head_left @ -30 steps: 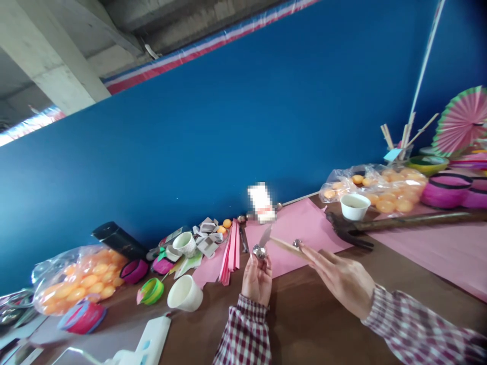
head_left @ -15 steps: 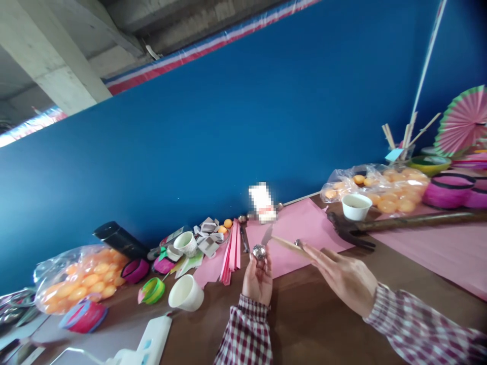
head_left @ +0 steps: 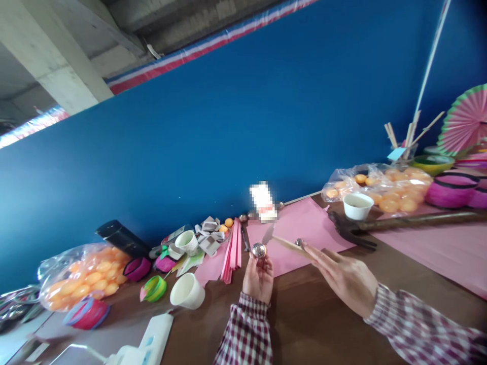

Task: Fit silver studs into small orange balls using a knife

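Note:
My left hand point(head_left: 258, 278) is palm up, its fingers closed round a shiny silver ball point(head_left: 259, 250) near the fingertips. In my right hand point(head_left: 342, 274) is a knife with a pale wooden handle point(head_left: 289, 244), its flat grey blade point(head_left: 268, 233) pointing left, above and just right of the ball. Blade and ball look apart. Another small shiny silver thing point(head_left: 299, 243) shows at the right fingertips; I cannot tell whether it is held or lies behind them. Under and beyond the hands is a pink paper sheet point(head_left: 300, 220) on the brown table.
A hammer point(head_left: 353, 230) lies to the right, by a white cup point(head_left: 357, 206) and a bag of orange balls point(head_left: 399, 188). Leftward are folded pink strips point(head_left: 231, 251), a white paper cup point(head_left: 187, 291), a power strip point(head_left: 157, 334) and another ball bag point(head_left: 85, 279). A blue partition point(head_left: 228, 126) stands behind.
The view has shifted slightly. The silver ball has turned or tilted a little in my left hand; my right hand keeps the knife in nearly the same place.

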A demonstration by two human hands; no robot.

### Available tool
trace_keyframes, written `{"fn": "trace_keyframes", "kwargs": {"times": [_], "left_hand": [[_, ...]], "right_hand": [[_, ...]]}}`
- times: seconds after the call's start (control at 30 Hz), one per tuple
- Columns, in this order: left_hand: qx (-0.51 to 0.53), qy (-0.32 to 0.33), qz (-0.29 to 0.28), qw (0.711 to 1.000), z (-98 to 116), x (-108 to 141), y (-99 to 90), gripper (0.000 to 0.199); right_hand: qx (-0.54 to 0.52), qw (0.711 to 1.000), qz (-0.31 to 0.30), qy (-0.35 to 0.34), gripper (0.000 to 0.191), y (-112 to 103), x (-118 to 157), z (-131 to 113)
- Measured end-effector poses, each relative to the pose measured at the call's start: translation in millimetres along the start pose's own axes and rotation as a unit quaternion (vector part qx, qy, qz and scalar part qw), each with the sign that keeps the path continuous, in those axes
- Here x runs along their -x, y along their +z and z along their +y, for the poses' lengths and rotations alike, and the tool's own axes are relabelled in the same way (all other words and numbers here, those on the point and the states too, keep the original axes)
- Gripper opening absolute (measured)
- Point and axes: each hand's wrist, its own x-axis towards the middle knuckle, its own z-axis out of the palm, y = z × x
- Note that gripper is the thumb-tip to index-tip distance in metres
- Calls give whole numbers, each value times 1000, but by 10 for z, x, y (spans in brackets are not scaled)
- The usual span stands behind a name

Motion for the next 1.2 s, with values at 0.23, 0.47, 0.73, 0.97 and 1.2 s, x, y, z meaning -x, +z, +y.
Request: {"fn": "trace_keyframes", "kwargs": {"times": [0.23, 0.47, 0.73, 0.97, 1.2], "left_hand": [[5, 13, -22, 1000, -30, -18, -29, 19], [1, 21, -23, 1000, -26, -32, -59, 17], [-39, 38, -70, 996, -17, 25, -42, 36], [-63, 73, -53, 994, -41, -32, -76, 21], [-109, 55, -64, 990, -41, -1, -61, 39]], "right_hand": [[7, 1000, -15, 2, 42, 23, 6, -4], [18, 999, -43, -1, 43, 47, 12, -3], [29, 998, -48, -3, 44, 11, 11, 1], [32, 999, -18, 19, 45, 30, 17, 48], [20, 999, -36, 25, 43, 12, 10, 47]]}}
